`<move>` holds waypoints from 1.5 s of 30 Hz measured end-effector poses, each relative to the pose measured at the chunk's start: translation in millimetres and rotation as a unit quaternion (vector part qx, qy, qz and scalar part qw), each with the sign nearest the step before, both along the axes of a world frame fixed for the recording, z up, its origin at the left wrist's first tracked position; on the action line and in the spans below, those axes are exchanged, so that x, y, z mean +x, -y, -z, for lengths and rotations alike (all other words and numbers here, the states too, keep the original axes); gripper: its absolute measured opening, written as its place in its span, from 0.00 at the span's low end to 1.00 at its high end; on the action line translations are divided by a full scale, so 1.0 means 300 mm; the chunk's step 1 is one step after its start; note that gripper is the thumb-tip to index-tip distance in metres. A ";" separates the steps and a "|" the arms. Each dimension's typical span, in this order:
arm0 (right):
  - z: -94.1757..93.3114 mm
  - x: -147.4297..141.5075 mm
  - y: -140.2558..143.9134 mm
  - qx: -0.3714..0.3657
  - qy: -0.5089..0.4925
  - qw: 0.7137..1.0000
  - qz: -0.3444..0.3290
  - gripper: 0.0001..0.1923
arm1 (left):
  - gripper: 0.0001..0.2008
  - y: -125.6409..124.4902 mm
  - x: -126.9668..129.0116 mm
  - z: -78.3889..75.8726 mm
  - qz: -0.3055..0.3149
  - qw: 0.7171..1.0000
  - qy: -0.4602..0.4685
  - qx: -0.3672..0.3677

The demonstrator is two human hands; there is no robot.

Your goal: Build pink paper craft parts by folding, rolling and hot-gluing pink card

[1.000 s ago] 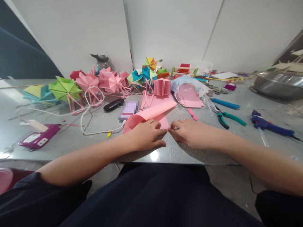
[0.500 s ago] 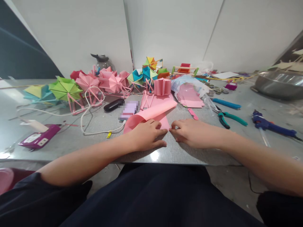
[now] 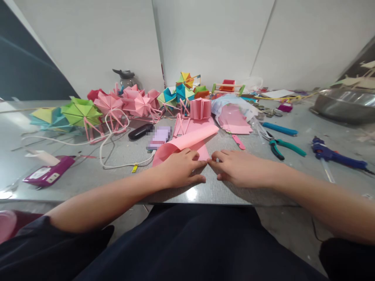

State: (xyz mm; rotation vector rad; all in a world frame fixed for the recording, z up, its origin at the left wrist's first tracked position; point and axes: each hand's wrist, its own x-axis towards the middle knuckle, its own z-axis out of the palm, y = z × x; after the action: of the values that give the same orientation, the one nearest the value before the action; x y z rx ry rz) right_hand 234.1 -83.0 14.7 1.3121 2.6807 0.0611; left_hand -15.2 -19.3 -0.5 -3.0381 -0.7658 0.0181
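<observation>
A large sheet of pink paper (image 3: 202,150) lies in front of me, its upper part curling over to the left in a loose roll (image 3: 187,138). On its lower left part rests my left hand (image 3: 181,168), open and palm down, index finger and thumb stretched toward the right. Opposite it, my right hand (image 3: 234,166) is open with bent fingers, its fingertips touching the table (image 3: 211,193) and the sheet's right edge. The two index fingertips nearly meet. Just beyond my right hand lies a pink cutter knife (image 3: 238,142). The left hand hides the sheet's lower edge.
Folded pink paper models (image 3: 137,101) and a green one (image 3: 80,113) crowd the back left. Pink paper squares (image 3: 234,121) sit in a plastic bag. Pliers (image 3: 283,147), a glue gun (image 3: 336,154) and a metal bowl (image 3: 348,105) stand right; a white cable (image 3: 102,150) loops left.
My right hand has shifted slightly left and its index finger has straightened toward the left index fingertip. My left hand and the paper look almost the same.
</observation>
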 end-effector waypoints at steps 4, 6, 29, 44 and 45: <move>-0.001 -0.005 0.001 -0.001 -0.004 1.000 0.004 0.20 | 0.27 0.001 0.002 -0.008 -0.005 1.000 -0.007 -0.008; -0.003 -0.006 0.001 -0.003 -0.006 1.000 0.006 0.20 | 0.27 -0.001 0.002 -0.009 -0.005 1.000 -0.002 -0.010; 0.005 -0.008 -0.009 -0.014 -0.031 0.999 0.014 0.19 | 0.23 -0.035 -0.012 0.007 0.035 0.999 0.038 -0.002; 0.006 -0.009 -0.027 -0.025 -0.029 0.999 0.024 0.24 | 0.21 -0.060 -0.014 0.001 0.044 0.997 0.053 -0.029; 0.003 -0.009 -0.028 -0.028 -0.032 0.999 0.024 0.23 | 0.22 -0.061 -0.015 0.003 0.043 0.997 0.054 -0.028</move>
State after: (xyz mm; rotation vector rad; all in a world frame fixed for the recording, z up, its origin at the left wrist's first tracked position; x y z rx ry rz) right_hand 231.3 -74.5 13.7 1.3824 2.6819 -0.0620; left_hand -19.6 -0.9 -1.4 -3.1444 -0.6511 -0.1293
